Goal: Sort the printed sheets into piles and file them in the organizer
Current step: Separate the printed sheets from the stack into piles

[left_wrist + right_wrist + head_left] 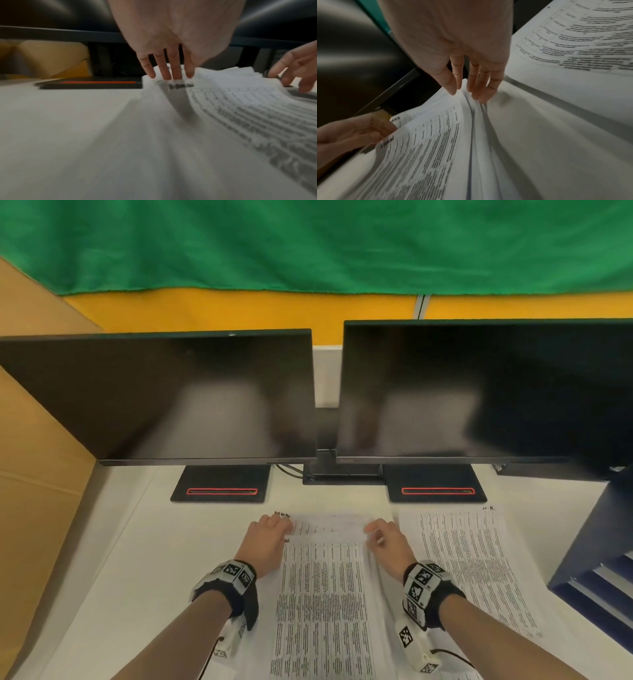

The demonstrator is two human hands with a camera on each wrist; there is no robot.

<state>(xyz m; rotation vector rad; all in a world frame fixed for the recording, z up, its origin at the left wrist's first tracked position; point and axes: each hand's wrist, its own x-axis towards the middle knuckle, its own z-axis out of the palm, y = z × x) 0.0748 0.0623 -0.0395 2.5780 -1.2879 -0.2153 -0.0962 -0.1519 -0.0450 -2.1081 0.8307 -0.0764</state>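
Observation:
A stack of printed sheets (322, 594) lies in the middle of the white desk in the head view, its far end raised and blurred. My left hand (270, 530) holds the stack's far left corner, with its fingers (168, 73) lying over the top sheet (240, 102) beside a bold heading. My right hand (380, 534) pinches the far right corner, thumb (452, 86) on top and fingers (479, 93) against the fanned edges of the sheets (436, 148). A second printed pile (472, 559) lies flat to the right. The dark blue organizer (596, 559) stands at the right edge.
Two dark monitors (171, 398) (479, 392) stand right behind the sheets on black bases with red slots (222, 491) (437, 491). A cardboard panel (30, 460) borders the desk on the left. Bare white desk (154, 559) shows left of the stack.

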